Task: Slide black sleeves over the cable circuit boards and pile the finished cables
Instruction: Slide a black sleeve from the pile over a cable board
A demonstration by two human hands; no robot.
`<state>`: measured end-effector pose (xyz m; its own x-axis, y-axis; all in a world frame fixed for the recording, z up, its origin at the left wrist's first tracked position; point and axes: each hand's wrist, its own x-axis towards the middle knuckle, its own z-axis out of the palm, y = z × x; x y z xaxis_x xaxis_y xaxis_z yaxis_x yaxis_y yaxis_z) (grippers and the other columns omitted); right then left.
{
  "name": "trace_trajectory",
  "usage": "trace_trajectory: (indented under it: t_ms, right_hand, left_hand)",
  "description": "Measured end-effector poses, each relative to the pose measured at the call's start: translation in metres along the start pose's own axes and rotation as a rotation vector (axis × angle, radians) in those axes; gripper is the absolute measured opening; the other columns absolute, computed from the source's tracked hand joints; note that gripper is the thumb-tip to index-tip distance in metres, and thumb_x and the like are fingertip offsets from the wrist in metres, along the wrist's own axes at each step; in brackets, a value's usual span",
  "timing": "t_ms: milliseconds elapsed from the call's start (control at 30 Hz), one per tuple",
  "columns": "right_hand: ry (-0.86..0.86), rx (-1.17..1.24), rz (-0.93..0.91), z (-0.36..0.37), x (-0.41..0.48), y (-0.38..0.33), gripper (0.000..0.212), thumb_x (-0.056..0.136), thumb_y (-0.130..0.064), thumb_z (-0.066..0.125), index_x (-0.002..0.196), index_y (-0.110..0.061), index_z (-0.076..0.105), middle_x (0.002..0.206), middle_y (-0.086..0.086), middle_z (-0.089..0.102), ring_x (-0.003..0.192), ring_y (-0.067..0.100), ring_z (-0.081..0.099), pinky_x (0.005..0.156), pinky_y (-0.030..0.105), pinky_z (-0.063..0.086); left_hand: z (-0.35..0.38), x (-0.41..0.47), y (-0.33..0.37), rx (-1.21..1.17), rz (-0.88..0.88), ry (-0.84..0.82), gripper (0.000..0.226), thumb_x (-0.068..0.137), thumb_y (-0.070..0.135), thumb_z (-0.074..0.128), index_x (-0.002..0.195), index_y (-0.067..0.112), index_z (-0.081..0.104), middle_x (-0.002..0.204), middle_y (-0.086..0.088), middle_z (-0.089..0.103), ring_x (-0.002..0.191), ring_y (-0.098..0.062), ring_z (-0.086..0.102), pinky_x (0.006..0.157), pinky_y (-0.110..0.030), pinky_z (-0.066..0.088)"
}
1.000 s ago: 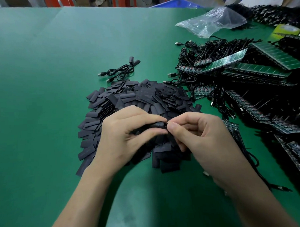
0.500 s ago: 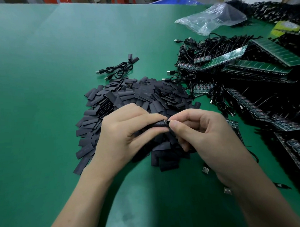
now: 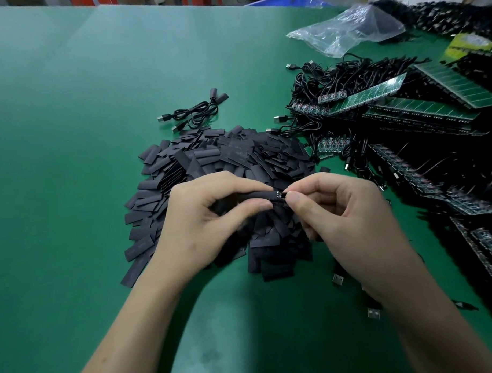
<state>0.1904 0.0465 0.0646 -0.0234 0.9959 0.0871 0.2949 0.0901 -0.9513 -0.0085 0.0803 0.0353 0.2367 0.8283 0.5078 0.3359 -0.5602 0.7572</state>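
Note:
A big heap of flat black sleeves (image 3: 238,164) lies on the green table (image 3: 70,136). Above its near side my left hand (image 3: 201,221) pinches one black sleeve (image 3: 260,198) between thumb and forefinger. My right hand (image 3: 343,213) pinches the small circuit board (image 3: 280,195) whose end shows at the sleeve's right mouth. The cable from that board runs under my right hand, hidden. Two sleeved cables (image 3: 195,112) lie together beyond the heap.
Panels of green circuit boards (image 3: 420,107) tangled with black cables fill the right side. A clear plastic bag (image 3: 351,29) lies at the back right. Loose USB plugs (image 3: 338,279) sit by my right wrist. A blue bin edge (image 3: 283,1) shows at the far edge.
The sleeve has shifted so the board's end now peeks out at its right mouth. Both hands stay together over the heap; the view has tilted slightly.

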Motion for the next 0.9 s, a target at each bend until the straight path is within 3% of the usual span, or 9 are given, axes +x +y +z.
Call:
trace_trajectory:
  t_ms: [200, 333, 433, 533, 900]
  right_hand:
    - [-0.019, -0.078, -0.064, 0.0016, -0.0022, -0.0043, 0.013, 0.094, -0.02, 0.073, 0.082, -0.024, 0.074, 0.066, 0.002, 0.063, 0.06, 0.026, 0.057, 0.056, 0.036, 0.049]
    - [-0.033, -0.031, 0.003, 0.0004, -0.0004, -0.0035, 0.018, 0.094, -0.02, 0.07, 0.076, -0.02, 0.072, 0.058, -0.002, 0.059, 0.054, 0.01, 0.051, 0.053, 0.026, 0.044]
    - [-0.066, 0.09, 0.127, -0.0007, 0.0012, -0.0028, 0.024, 0.096, -0.016, 0.067, 0.073, -0.017, 0.072, 0.054, -0.001, 0.055, 0.051, 0.013, 0.047, 0.051, 0.021, 0.039]
    - [-0.113, 0.161, 0.189, -0.0018, 0.0018, -0.0039, 0.024, 0.097, -0.013, 0.065, 0.074, -0.012, 0.074, 0.056, 0.006, 0.053, 0.052, 0.018, 0.045, 0.051, 0.02, 0.038]
    - [-0.147, 0.167, 0.188, -0.0052, 0.0032, -0.0048, 0.026, 0.099, -0.012, 0.062, 0.075, -0.008, 0.071, 0.056, 0.004, 0.058, 0.051, 0.019, 0.05, 0.051, 0.023, 0.044]
  left_hand:
    - [0.0038, -0.0009, -0.0015, -0.154, -0.135, 0.009, 0.011, 0.083, 0.023, 0.08, 0.094, 0.026, 0.079, 0.089, 0.007, 0.078, 0.082, -0.019, 0.073, 0.077, -0.04, 0.058]
    - [0.0016, -0.0008, -0.0013, 0.041, 0.04, 0.017, 0.02, 0.085, 0.026, 0.081, 0.104, 0.018, 0.08, 0.092, 0.005, 0.075, 0.084, -0.015, 0.07, 0.078, -0.028, 0.054]
    - [0.0005, -0.0021, -0.0021, 0.169, 0.151, 0.047, 0.025, 0.086, 0.027, 0.081, 0.106, 0.014, 0.08, 0.089, 0.0, 0.071, 0.083, -0.013, 0.065, 0.078, -0.022, 0.05]
    - [-0.0004, -0.0031, -0.0044, 0.241, 0.225, 0.045, 0.024, 0.087, 0.023, 0.082, 0.108, 0.011, 0.08, 0.087, -0.001, 0.07, 0.079, -0.016, 0.062, 0.076, -0.024, 0.05]
    - [0.0015, -0.0046, -0.0033, 0.282, 0.308, 0.076, 0.02, 0.088, 0.018, 0.082, 0.105, 0.005, 0.08, 0.084, -0.005, 0.071, 0.074, -0.021, 0.061, 0.071, -0.03, 0.048]
